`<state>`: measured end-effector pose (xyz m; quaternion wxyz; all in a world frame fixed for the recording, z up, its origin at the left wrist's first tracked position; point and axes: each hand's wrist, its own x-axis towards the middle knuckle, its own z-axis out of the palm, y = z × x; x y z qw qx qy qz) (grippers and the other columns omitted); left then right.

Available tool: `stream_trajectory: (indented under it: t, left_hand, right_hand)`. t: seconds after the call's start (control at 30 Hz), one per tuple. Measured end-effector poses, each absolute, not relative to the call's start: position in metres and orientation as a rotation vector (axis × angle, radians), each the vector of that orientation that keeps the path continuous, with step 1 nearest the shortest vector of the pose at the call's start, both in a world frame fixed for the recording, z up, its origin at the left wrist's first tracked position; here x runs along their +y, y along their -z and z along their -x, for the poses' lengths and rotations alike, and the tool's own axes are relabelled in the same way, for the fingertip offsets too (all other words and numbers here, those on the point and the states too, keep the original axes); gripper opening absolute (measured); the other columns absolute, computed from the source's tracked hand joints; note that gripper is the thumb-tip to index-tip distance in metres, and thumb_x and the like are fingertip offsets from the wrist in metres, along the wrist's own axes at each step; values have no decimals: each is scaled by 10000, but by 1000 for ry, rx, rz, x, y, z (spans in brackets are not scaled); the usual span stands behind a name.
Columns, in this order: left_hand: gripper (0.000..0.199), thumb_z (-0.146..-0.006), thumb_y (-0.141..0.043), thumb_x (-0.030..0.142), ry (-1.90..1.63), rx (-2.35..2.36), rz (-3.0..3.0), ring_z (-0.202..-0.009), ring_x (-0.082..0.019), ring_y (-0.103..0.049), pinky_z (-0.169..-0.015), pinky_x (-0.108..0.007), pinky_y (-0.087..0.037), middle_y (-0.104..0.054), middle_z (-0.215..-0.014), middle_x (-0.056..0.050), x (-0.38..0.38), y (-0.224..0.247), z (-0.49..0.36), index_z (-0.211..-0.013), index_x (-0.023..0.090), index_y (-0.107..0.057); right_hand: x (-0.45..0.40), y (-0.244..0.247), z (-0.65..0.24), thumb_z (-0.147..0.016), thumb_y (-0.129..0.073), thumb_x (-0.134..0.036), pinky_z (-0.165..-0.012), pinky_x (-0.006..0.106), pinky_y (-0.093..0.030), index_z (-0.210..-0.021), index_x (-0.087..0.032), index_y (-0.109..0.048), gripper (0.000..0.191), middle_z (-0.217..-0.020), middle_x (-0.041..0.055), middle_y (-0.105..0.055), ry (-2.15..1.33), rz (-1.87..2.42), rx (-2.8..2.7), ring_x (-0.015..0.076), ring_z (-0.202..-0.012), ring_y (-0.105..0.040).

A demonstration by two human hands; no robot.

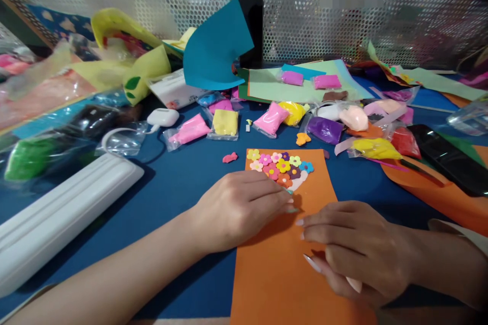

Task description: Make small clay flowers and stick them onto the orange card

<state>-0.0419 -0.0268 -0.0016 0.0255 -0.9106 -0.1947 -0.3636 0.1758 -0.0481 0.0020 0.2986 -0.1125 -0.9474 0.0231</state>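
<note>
An orange sheet of paper (278, 274) lies in front of me. Small clay flowers (283, 165) in many colours are clustered near its top, with a whitish clay strip (300, 181) at their lower right. My left hand (244, 205) rests on the sheet just below the flowers, fingers drawn together. Pale green bits show at its fingertips; what they grip is mostly hidden. To the right, my right hand (354, 249) hovers over or rests on the paper, thumb apart from the bent fingers. A pale piece under its palm could be clay or a nail; I cannot tell.
Bagged clay, such as a pink packet (271, 119) and a purple packet (325, 129), lies beyond the sheet. A white power bank-like bar (68, 218) is at left, a black phone (450, 157) at right. A curled blue sheet (217, 51) stands before the perforated metal panel (290, 5).
</note>
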Motion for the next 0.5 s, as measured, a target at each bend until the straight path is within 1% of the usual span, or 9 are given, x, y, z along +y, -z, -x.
stream_trajectory:
  t: [0.07, 0.13, 0.23, 0.4, 0.5]
  left_hand:
    - [145, -897, -456, 99, 1148, -616, 2802, -737, -149, -664, -669, -256, -547, -697, -795, -61, -26, 4, 43, -898, 100, -601]
    - [152, -891, -449, 81, 1144, -620, 2814, -741, -151, -661, -671, -257, -545, -694, -799, -64, -27, 4, 43, -907, 95, -600]
    - [86, -866, -526, 120, 1132, -656, 2868, -694, -139, -653, -646, -242, -539, -687, -751, -48, -28, 1, 41, -834, 105, -605]
    - [202, -877, -535, 208, 1072, -703, 2935, -585, -130, -615, -551, -231, -502, -649, -621, -32, -30, -2, 37, -711, 121, -610]
    - [189, -869, -549, 208, 1038, -689, 2920, -556, -132, -603, -527, -237, -487, -640, -593, -28, -29, -2, 39, -715, 124, -618]
  right_hand:
    - [-48, -2, -176, -790, -525, -108, -588, 233, -526, -610, -159, -501, 188, -678, 12, -675, -57, 300, -2524, 118, -663, -658]
    - [-48, -3, -177, -786, -527, -101, -593, 230, -526, -611, -159, -501, 187, -676, 11, -674, -54, 299, -2524, 115, -656, -656]
    - [-48, -3, -177, -783, -532, -99, -600, 232, -528, -616, -156, -505, 178, -685, 14, -676, -48, 293, -2524, 122, -672, -660]
    - [-48, -3, -175, -789, -518, -100, -580, 235, -524, -623, -156, -495, 177, -681, 17, -666, -80, 290, -2523, 122, -668, -651]
    - [-48, -2, -175, -781, -520, -91, -572, 238, -522, -622, -152, -493, 171, -673, 19, -661, -88, 287, -2516, 123, -655, -648]
